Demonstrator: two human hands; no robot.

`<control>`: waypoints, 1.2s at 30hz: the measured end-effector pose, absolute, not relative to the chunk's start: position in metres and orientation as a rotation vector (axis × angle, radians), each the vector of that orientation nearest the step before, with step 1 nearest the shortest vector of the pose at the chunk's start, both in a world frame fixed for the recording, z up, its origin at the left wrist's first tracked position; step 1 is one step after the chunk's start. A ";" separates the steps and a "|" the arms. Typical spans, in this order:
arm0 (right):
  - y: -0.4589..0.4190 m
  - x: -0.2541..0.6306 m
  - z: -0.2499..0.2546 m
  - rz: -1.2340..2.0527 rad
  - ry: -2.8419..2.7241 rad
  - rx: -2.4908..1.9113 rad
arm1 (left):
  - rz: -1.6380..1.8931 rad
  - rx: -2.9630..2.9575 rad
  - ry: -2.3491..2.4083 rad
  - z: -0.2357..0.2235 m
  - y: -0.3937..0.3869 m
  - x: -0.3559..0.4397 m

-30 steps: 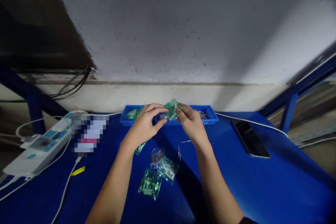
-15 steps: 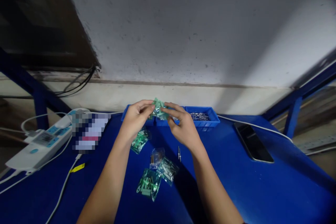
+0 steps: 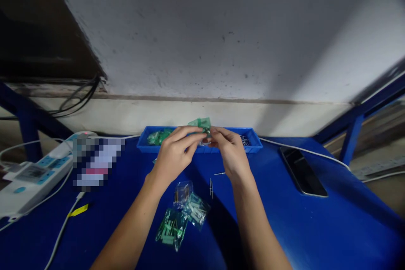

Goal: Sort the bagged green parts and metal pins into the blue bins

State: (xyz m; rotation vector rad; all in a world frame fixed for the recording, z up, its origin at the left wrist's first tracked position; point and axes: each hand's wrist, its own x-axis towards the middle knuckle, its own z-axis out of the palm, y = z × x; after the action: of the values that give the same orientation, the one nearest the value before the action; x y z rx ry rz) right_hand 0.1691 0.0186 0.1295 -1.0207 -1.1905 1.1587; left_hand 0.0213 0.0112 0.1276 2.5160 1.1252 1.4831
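A small green plastic bag (image 3: 202,122) is held up between both hands, in front of the blue trays at the back. My left hand (image 3: 177,152) has its fingers closed on the bag's left side. My right hand (image 3: 231,148) pinches the right side between thumb and fingers. What is inside the bag cannot be made out. Below the right hand, two thin metal fasteners, one lengthwise (image 3: 211,188) and one crosswise (image 3: 219,173), lie on the blue table. Nearer me are a green bag of parts (image 3: 171,228), a paler bag (image 3: 196,210) and a clear bag with brownish pieces (image 3: 182,194).
Blue trays (image 3: 190,149) line the wall, with green bags (image 3: 158,136) at left and loose metal fasteners (image 3: 244,140) at right. A dark phone (image 3: 303,171) lies right. At left are a white power strip (image 3: 41,173), a blurred-out device (image 3: 98,162) and a cable with a yellow tag (image 3: 79,210).
Both hands have shifted, the left one rightward over the trays, still with the green bag. A crosswise fastener now shows by the right wrist. The bag near my left wrist is mostly hidden.
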 end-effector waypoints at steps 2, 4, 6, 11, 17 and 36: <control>0.019 0.169 0.129 1.069 -1.202 -1.025 | 1.452 2.411 1.177 0.127 0.011 0.025; 0.018 0.169 0.129 0.925 -1.258 -1.036 | 1.427 2.213 1.243 0.126 0.011 0.027; 0.016 0.169 0.130 0.753 -1.344 -1.026 | 1.412 1.925 1.274 0.126 0.013 0.026; 0.010 0.166 0.134 0.537 -1.548 -0.912 | 1.335 1.311 1.213 0.125 0.021 0.016; 0.011 0.161 0.129 0.580 -1.596 -1.007 | 1.510 1.494 1.289 0.128 0.017 0.015; 0.010 0.157 0.132 0.756 -1.276 -0.931 | 1.190 1.591 1.198 0.144 0.005 0.015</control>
State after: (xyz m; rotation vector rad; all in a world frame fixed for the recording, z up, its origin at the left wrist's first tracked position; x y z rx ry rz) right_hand 0.1567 0.0100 0.1317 -0.9312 -1.2757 0.7565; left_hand 0.0150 0.0051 0.1440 1.5906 1.1984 1.1902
